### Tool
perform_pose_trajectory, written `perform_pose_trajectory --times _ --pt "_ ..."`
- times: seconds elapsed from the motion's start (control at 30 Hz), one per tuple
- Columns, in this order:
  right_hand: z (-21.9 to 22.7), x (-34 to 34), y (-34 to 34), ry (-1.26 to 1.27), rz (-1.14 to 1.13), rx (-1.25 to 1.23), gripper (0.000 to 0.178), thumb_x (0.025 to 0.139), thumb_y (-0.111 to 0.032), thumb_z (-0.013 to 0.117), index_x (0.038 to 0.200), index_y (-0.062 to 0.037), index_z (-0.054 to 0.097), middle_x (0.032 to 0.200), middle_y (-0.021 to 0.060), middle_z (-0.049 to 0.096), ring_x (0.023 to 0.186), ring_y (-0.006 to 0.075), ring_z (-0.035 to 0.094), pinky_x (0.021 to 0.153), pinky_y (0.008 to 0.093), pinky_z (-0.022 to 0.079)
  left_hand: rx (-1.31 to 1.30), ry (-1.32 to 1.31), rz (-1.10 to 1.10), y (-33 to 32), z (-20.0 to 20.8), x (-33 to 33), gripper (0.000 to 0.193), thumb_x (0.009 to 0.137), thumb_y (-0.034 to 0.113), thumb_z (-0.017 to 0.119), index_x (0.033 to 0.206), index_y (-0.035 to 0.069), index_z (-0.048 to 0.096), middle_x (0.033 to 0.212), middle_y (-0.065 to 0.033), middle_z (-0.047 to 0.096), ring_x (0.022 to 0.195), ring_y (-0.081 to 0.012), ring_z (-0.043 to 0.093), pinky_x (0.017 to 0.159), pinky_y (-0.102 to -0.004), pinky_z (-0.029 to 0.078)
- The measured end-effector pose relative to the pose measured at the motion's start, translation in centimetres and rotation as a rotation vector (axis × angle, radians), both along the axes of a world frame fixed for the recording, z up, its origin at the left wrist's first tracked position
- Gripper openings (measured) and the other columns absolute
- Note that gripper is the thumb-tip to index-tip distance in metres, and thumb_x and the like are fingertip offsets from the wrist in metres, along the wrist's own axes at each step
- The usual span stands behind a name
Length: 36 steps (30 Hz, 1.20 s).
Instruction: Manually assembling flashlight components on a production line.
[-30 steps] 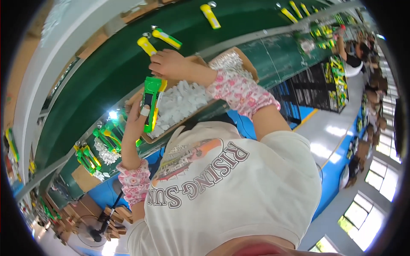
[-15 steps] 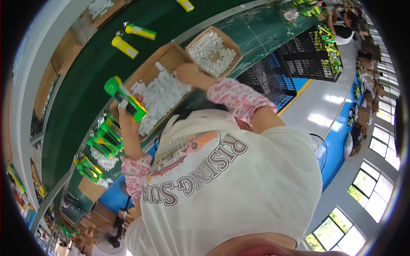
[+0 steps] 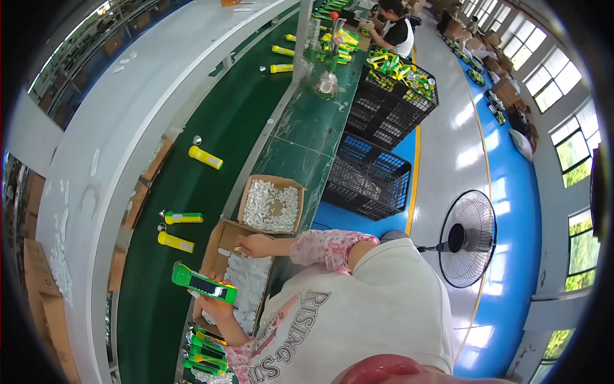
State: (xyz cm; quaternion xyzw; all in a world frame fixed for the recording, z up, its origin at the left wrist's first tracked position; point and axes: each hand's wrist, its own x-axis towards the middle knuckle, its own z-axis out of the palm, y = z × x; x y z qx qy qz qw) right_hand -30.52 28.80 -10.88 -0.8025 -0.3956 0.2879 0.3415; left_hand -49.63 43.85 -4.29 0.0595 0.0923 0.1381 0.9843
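My left hand is closed around a green flashlight with a long dark panel on its upward side. The flashlight lies almost level, its wide head pointing left over the belt. My right hand reaches over a cardboard box of flat white plastic pieces. Its fingers are pinched together near the far end of that box; what they hold, if anything, is too small to make out. Beyond it stands a second cardboard box, filled with small white parts.
Yellow flashlights lie on the green belt to the left. Several green flashlights stand near my left forearm. Black crates stand right of the table, with a fan nearer. A co-worker sits farther along.
My view has swung, showing more of the belt and aisle. The green flashlight in my left hand has tilted flatter, its dark panel now facing up. My right hand remains at the white-piece box.
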Motion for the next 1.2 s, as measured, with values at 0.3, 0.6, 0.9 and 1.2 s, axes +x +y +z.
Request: perform_pose_trajectory --times 0.3,0.6,0.9,1.2 --pt "15.7 -2.7 -1.3 0.205 0.036 0.797 0.021 0.090 -0.010 0.062 0.111 -0.0067 0.065 0.098 0.0092 0.060 0.087 0.0277 0.061 0.071 0.0357 0.049 0.123 0.063 0.009 -1.4 -0.8 3.4 0.060 0.087 0.058 0.057 0.125 0.011 0.056 0.126 -0.0136 0.058 0.115 -0.0269 0.055 0.093 -0.0492 0.045" --pt "14.9 -3.0 -1.0 0.201 0.100 0.742 0.013 0.089 -0.012 0.062 0.100 -0.0068 0.063 0.092 0.0091 0.060 0.084 0.0242 0.062 0.073 0.0334 0.050 0.197 -0.068 -0.174 -1.5 -2.0 5.7 0.059 0.096 0.054 0.044 0.133 0.009 0.048 0.123 -0.0111 0.056 0.117 -0.0266 0.053 0.102 -0.0440 0.042" --pt "16.3 -0.2 1.1 0.396 -0.005 0.598 0.018 0.087 -0.016 0.071 0.096 -0.0041 0.062 0.090 0.0026 0.062 0.082 0.0089 0.059 0.071 0.0246 0.048 0.091 0.225 0.102 -2.0 6.9 7.1 0.063 0.096 0.057 0.039 0.141 0.014 0.043 0.138 -0.0103 0.049 0.123 -0.0328 0.049 0.105 -0.0517 0.037" --pt "23.0 3.1 3.9 0.504 -0.018 0.636 0.021 0.083 -0.001 0.070 0.103 -0.0008 0.066 0.094 0.0035 0.068 0.083 0.0078 0.064 0.072 0.0237 0.053 0.262 -0.169 0.142 -0.8 8.5 9.2 0.059 0.092 0.036 0.060 0.141 0.011 0.038 0.140 -0.0087 0.045 0.131 -0.0260 0.042 0.111 -0.0484 0.031"
